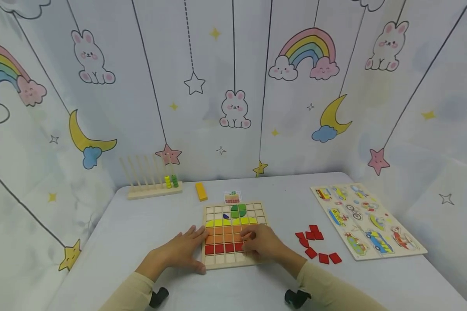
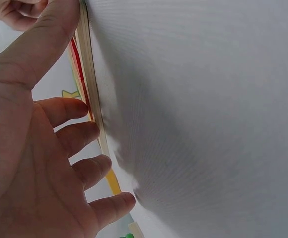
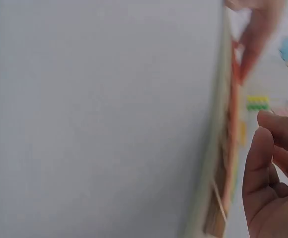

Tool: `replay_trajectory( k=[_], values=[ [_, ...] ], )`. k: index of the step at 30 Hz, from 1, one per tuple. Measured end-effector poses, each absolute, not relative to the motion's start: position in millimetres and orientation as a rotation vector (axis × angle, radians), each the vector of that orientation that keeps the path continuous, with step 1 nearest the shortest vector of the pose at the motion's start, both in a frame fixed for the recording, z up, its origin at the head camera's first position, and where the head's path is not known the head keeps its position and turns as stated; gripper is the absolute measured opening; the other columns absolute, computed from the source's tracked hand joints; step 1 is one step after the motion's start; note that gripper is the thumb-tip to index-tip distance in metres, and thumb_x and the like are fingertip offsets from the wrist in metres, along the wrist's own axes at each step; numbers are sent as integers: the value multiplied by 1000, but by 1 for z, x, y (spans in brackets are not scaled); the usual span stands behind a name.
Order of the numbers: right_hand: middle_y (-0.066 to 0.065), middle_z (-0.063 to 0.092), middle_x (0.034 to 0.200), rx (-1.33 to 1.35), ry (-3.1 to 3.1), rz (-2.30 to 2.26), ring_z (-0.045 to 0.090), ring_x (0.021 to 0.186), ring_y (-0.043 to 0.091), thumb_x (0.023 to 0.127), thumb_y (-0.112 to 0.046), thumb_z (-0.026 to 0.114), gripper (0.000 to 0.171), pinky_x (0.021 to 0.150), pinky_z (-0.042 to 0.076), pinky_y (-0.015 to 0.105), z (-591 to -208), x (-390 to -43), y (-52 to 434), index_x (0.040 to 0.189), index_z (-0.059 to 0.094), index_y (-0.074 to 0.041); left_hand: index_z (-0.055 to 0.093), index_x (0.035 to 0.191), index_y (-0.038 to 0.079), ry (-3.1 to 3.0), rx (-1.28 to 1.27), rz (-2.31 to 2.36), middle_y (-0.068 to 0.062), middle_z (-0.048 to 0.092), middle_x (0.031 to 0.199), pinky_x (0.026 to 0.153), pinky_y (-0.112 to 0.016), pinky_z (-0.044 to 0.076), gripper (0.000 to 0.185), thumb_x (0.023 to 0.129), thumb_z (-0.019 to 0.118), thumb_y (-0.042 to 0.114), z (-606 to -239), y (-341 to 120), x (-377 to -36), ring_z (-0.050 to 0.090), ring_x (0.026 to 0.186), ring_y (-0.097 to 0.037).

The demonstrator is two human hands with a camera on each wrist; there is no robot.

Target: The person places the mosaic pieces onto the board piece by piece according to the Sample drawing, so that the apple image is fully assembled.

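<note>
A wooden grid board (image 1: 227,258) lies flat in front of me, partly filled with coloured tiles. Red tiles (image 1: 219,249) form a low row, with orange tiles (image 1: 219,239) and yellow pieces (image 1: 216,223) above and green pieces (image 1: 239,211) near the top. My left hand (image 1: 180,249) steadies the board's left side, fingers extended at its edge and thumb by the lower corner. Over the board's right part is my right hand (image 1: 262,242), fingers bent, thumb and index fingertips close together by the red and orange rows. Whether a tile sits between them I cannot tell.
Loose red tiles (image 1: 310,252) lie right of the board, before a vehicle puzzle board (image 1: 358,242). Behind the grid are a small picture card (image 1: 232,197), an orange block (image 1: 201,191) and a peg stand (image 1: 155,191) with yellow and green beads. A patterned cloth (image 1: 202,129) hangs behind.
</note>
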State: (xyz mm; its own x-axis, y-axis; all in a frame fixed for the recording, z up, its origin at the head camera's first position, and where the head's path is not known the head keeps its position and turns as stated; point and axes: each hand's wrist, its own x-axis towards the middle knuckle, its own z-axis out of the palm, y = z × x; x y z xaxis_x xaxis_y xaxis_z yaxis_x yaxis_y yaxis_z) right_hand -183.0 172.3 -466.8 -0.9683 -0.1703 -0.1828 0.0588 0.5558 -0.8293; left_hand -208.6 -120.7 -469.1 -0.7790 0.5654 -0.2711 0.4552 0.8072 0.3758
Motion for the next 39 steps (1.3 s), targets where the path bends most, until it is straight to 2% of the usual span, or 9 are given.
replay_trajectory(
  k=[5,9,12,15,22,29,35,39],
  values=[
    [10,63,92,20,2429,-1594,60,73,22,94,-15,74,36,63,53,28,-443,-195,236,128,67,-6,36,160,16,2614,763,401,-6,29,168,120,-67,21,111,71,85,62,-469,-119,-210,18,156,-37],
    [11,63,104,157,2328,-1746,60,89,27,97,-25,72,45,74,56,31,-428,-195,304,136,61,-6,36,160,16,2610,761,401,-5,28,168,120,-67,20,112,70,85,62,-469,-119,-209,18,156,-36],
    [11,63,110,248,2359,-1733,60,96,29,97,-30,71,52,79,57,32,-429,-190,347,140,57,-5,36,160,16,2607,761,410,-5,28,168,120,-67,20,112,70,86,61,-469,-120,-209,18,156,-36],
    [10,65,114,318,2450,-1586,60,99,29,98,-28,69,53,80,56,33,-438,-183,375,142,54,-3,36,160,16,2607,762,418,-6,29,168,120,-67,20,112,70,86,61,-470,-120,-209,18,156,-36],
    [10,61,97,327,2656,-1181,56,81,24,90,-20,76,54,66,47,33,-455,-173,379,138,58,-2,34,160,15,2609,767,420,-6,27,168,120,-67,20,114,70,85,62,-471,-121,-209,17,156,-37],
    [11,60,92,359,2743,-1047,57,79,23,85,-16,82,43,63,50,32,-462,-173,373,119,59,-1,34,160,15,2607,765,431,-6,27,168,120,-67,20,114,70,85,62,-471,-121,-209,17,156,-37],
    [10,62,95,329,2784,-999,57,83,23,83,-13,82,35,65,53,31,-466,-172,372,111,64,-2,34,160,15,2613,769,416,-6,28,168,119,-67,21,113,71,85,62,-470,-121,-209,18,156,-37],
    [9,61,90,330,2802,-966,57,82,23,83,-12,82,27,65,52,31,-469,-170,372,100,64,-3,35,160,14,2608,765,431,-7,28,168,119,-67,21,113,70,86,61,-470,-121,-209,18,156,-37]
  ],
)
